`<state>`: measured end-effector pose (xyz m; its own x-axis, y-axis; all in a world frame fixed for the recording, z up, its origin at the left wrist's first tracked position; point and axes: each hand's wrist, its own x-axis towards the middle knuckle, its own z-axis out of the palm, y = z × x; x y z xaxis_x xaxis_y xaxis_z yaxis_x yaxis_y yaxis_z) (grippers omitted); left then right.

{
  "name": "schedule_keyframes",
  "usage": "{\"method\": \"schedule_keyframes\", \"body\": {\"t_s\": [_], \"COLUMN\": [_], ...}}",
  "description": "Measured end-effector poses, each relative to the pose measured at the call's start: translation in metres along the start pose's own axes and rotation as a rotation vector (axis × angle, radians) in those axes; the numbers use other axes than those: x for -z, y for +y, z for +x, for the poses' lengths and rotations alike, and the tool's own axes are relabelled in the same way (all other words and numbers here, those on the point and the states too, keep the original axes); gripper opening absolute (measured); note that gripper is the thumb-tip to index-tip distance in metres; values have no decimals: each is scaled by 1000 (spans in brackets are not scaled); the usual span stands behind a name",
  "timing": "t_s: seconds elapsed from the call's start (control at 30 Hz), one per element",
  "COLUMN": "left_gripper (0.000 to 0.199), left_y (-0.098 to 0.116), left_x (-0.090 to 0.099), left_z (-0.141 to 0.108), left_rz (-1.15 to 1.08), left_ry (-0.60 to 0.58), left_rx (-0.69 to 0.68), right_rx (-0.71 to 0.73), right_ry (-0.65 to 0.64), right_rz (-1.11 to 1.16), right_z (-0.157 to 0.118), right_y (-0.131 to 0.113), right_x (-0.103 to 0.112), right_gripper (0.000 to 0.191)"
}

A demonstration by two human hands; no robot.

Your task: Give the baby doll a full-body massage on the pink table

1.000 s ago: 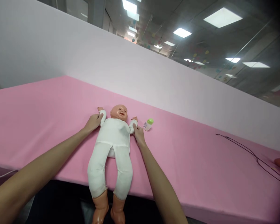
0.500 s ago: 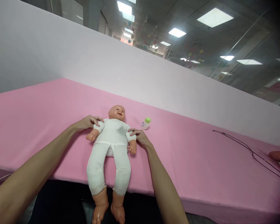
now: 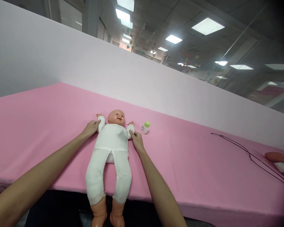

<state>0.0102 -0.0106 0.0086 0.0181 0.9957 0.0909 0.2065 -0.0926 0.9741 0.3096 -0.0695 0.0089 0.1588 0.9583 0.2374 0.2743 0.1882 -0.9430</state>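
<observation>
A baby doll [image 3: 112, 137] with a white cloth body lies on its back on the pink-covered table [image 3: 180, 164], head away from me, feet hanging over the near edge. Both its arms are bent upward beside its head. My left hand [image 3: 91, 127] is closed on the doll's arm at the left of the picture, fingers around the white sleeve part. On the other side, my right hand [image 3: 136, 138] pinches the doll's other arm near the elbow. Just beyond that hand stands a small clear bottle with a green cap [image 3: 145, 127], apart from it.
A thin black cable [image 3: 241, 146] trails across the table's right side. Near the right edge lies a brown and white object [image 3: 279, 159], partly cut off. A low white partition [image 3: 142, 82] runs behind the table.
The doll's two arms have swung from pointing down to pointing up beside its head. My hands have gone from resting on the upper arms to gripping them.
</observation>
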Motion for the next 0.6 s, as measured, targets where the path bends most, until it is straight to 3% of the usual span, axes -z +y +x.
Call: {"method": "schedule_keyframes", "body": {"t_s": [0.13,0.3,0.47,0.53,0.6], "left_gripper": [51,33,14,19,15], "left_y": [4,10,10,9,6], "left_x": [8,29,41,41,39], "left_z": [1,-3,-6,-7,-7], "left_rz": [-95,-393,-315,-293,-312], "left_ry": [-117,-291,-516,-515,-432], "left_rx": [25,-15,-27,-41,-27], "right_rx": [-47,-159,-94,-53,-32], "right_ry": [-58,-217,-391,-419,-348], "right_rz": [53,345,319,291,299], "right_z": [2,1,-2,-2,-3], "right_y": [1,-3,2,5,6], "right_x": [5,24,31,30,27], "right_gripper": [48,38,9,3,8]}}
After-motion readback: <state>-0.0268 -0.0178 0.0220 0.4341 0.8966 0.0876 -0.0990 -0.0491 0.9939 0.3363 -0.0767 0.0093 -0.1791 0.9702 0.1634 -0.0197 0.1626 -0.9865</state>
